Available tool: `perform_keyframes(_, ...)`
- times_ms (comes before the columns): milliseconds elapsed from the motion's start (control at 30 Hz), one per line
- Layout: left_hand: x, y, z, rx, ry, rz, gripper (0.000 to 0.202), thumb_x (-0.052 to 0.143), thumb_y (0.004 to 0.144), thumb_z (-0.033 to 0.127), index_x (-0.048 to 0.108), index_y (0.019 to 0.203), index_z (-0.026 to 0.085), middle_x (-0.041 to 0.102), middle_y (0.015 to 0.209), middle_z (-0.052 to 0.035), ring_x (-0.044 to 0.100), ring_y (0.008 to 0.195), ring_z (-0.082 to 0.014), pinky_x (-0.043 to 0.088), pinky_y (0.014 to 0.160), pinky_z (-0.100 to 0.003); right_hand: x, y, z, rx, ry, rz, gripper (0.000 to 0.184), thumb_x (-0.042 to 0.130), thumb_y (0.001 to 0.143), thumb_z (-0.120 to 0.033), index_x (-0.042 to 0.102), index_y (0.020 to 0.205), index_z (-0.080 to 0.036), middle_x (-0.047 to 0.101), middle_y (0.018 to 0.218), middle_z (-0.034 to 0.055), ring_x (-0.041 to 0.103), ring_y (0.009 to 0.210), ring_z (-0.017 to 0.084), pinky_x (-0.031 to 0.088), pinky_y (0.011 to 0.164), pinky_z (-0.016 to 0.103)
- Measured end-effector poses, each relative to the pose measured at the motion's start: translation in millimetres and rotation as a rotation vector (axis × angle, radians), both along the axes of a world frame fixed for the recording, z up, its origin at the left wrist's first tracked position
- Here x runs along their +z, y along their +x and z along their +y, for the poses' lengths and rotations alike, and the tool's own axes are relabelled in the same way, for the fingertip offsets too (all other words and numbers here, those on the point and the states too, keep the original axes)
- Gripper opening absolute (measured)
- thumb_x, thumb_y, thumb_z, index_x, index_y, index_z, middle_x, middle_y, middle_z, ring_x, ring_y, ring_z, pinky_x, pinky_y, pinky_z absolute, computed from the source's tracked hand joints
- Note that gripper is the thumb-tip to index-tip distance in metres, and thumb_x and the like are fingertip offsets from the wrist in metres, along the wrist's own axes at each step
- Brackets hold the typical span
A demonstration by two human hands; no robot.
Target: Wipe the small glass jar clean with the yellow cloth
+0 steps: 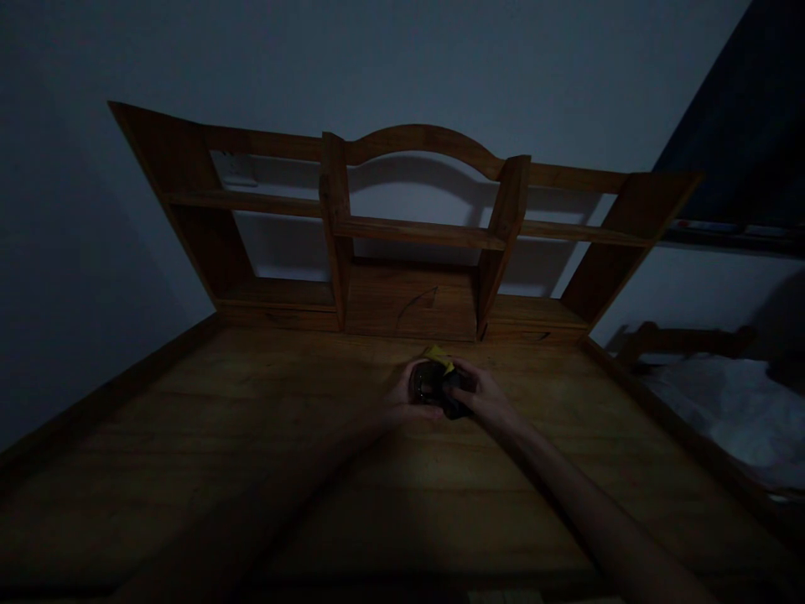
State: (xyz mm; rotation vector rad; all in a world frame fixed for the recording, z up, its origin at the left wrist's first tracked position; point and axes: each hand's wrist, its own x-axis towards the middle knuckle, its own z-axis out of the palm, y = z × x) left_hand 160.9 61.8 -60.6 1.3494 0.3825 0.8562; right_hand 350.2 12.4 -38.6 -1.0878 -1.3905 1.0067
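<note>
Light was dim. Wooden desk stood before pale wall; shelf unit rose along back. White fabric lay right.

The broad, light-brown worktop is of wood, and I see its grain running across in darker bands; the surface seems smooth, with only a dull shine. The brown shelf unit with the arched top rail is wooden also, redder in tone, and its flat front panel shows grain. The small, dark, rounded object has glossy reflections, like glass or shiny plastic; I cannot say which. Beside it, the crumpled black piece with the yellow part looks soft and matt, maybe cloth. The pale grey-blue wall is smooth and matt. To the right, the white cloth is wrinkled, without gloss.
</note>
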Motion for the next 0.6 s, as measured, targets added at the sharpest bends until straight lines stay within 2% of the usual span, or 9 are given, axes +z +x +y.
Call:
perform_keyframes(133, -4.0, 1.4, 1.0, 0.013, -0.020, 0.029, 0.100, 0.088, 0.049, 0.011, 0.038, 0.134, 0.026, 0.050, 0.137, -0.0140, 0.056, 0.119, -0.0348, 0.057, 0.084, -0.045, 1.2, 0.4, -0.2, 0.056, -0.014, 0.091, 0.049, 0.074, 0.072, -0.023, 0.063, 0.121, -0.024, 0.067, 0.117, 0.0041, 0.062, 0.109, 0.023, 0.046, 0.096, 0.036)
perform_keyframes(267, -3.1, 2.5, 0.1, 0.006, -0.116, 0.069, 0.100, 0.087, 0.054, 0.016, 0.031, 0.137, 0.027, 0.049, 0.137, -0.0156, 0.061, 0.110, -0.0343, 0.061, 0.064, -0.037, -1.3, 2.2, 3.0, 0.032, -0.067, 0.182, 0.044, 0.078, 0.072, -0.029, 0.069, 0.114, -0.021, 0.072, 0.105, 0.0049, 0.067, 0.093, 0.022, 0.050, 0.083, 0.032)
perform_keyframes(400, 4.1, -0.5, -6.3, -0.019, -0.115, 0.113, 0.109, 0.085, 0.062, 0.025, 0.016, 0.146, 0.028, 0.058, 0.124, -0.0155, 0.069, 0.088, -0.0272, 0.061, 0.062, -0.037, -3.4, 3.7, 4.4, -0.030, -0.110, 0.268, 0.037, 0.082, 0.068, -0.030, 0.073, 0.102, -0.019, 0.074, 0.097, 0.0049, 0.067, 0.077, 0.019, 0.050, 0.070, 0.027)
perform_keyframes(467, 9.4, -2.8, -12.4, -0.037, -0.081, 0.152, 0.109, 0.080, 0.069, 0.032, 0.006, 0.149, 0.031, 0.058, 0.125, -0.0154, 0.070, 0.081, -0.0250, 0.061, 0.064, -0.040, -2.7, 3.5, 3.6, -0.039, -0.148, 0.311, 0.036, 0.083, 0.067, -0.029, 0.073, 0.100, -0.019, 0.074, 0.095, 0.0044, 0.067, 0.075, 0.018, 0.050, 0.067, 0.025)
perform_keyframes(533, 15.7, -5.0, -19.5, 0.051, 0.009, 0.209, 0.106, 0.074, 0.075, 0.039, 0.000, 0.150, 0.034, 0.052, 0.135, -0.0164, 0.070, 0.088, -0.0274, 0.061, 0.064, -0.041, -0.6, 1.9, 1.6, -0.005, -0.194, 0.350, 0.037, 0.083, 0.067, -0.028, 0.072, 0.102, -0.020, 0.074, 0.096, 0.0041, 0.067, 0.077, 0.017, 0.050, 0.066, 0.024)
perform_keyframes(600, 22.5, -7.2, -26.4, 0.252, 0.198, 0.270, 0.102, 0.072, 0.076, 0.042, 0.004, 0.152, 0.031, 0.045, 0.142, -0.0155, 0.063, 0.109, -0.0308, 0.060, 0.074, -0.042, 2.5, -1.2, -1.4, 0.081, -0.229, 0.382, 0.040, 0.082, 0.069, -0.028, 0.070, 0.107, -0.021, 0.072, 0.104, 0.0045, 0.068, 0.086, 0.019, 0.051, 0.072, 0.025)
